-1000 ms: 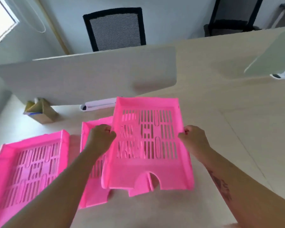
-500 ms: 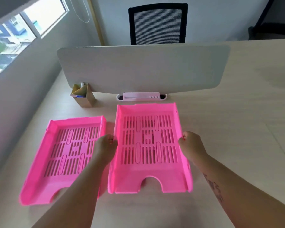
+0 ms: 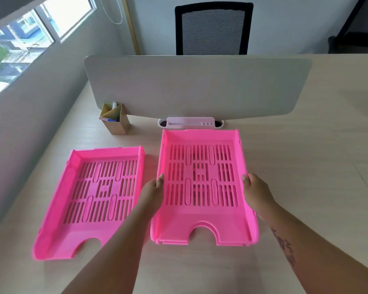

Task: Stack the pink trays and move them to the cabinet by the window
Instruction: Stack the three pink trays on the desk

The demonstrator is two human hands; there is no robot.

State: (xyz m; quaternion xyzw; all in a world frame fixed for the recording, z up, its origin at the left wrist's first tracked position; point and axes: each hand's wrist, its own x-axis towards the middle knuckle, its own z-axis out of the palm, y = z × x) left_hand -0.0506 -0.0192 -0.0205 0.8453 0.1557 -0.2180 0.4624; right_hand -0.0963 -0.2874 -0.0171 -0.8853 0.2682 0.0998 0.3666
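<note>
Two pink slotted trays sit nested as one stack [image 3: 202, 229] on the light wood desk [image 3: 306, 166], in front of me. The lower tray's edge [image 3: 172, 242] peeks out at the front. My left hand [image 3: 152, 192] grips the stack's left wall and my right hand [image 3: 256, 192] grips its right wall, thumbs at the rim. A third pink tray [image 3: 57, 240] lies alone to the left, apart from the stack and from my left forearm.
A grey divider panel [image 3: 196, 88] stands across the desk behind the trays, with a white cable box [image 3: 190, 122] at its foot. A cardboard pen holder [image 3: 115, 122] sits at the back left. The wall and window [image 3: 19, 45] are on the left; a black chair [image 3: 212, 28] is beyond.
The tray in my hands came down onto the middle tray and now sits nested on it. The view swung left, bringing the window and the left tray fully in.
</note>
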